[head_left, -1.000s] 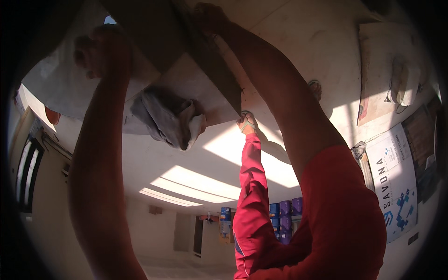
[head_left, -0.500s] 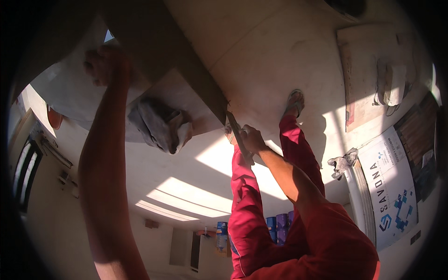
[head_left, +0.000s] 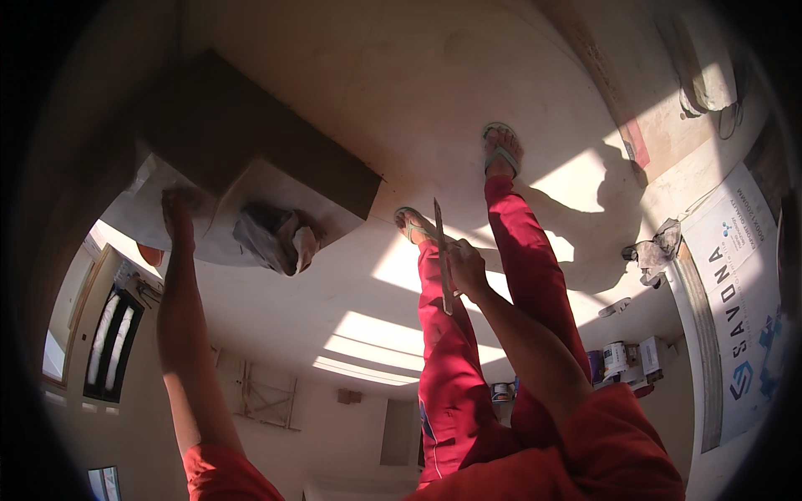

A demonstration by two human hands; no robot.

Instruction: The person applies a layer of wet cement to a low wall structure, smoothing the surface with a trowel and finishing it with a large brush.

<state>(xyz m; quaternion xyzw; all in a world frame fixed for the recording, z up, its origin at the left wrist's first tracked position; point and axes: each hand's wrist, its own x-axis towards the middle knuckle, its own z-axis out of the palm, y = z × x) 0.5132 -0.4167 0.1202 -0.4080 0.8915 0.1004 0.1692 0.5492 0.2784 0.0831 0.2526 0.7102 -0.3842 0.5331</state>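
My right hand [head_left: 468, 269] is closed around the middle of a long, thin, flat strip [head_left: 441, 238], seen almost edge-on, in front of my legs. Reaching out at the left, my left hand [head_left: 179, 213] is at the pale surface [head_left: 219, 235] below a dark, boxy block [head_left: 276, 138]. Shadow hides its fingers, and I cannot tell whether it grips anything. To the right of that hand, a crumpled grey cloth [head_left: 276, 236] lies on the pale surface.
My sandalled feet stand on a sunlit floor [head_left: 418, 125]. A crumpled grey rag [head_left: 656, 250] lies at the right beside a large white printed sheet [head_left: 731, 317]. Several tubs and cans [head_left: 616, 359] stand by the wall behind. A board [head_left: 618, 125] lies at the upper right.
The view has shifted, and the dark block appears smaller and farther left. My left hand appears lower in the picture. The right hand keeps hold of the strip, which now stands more upright.
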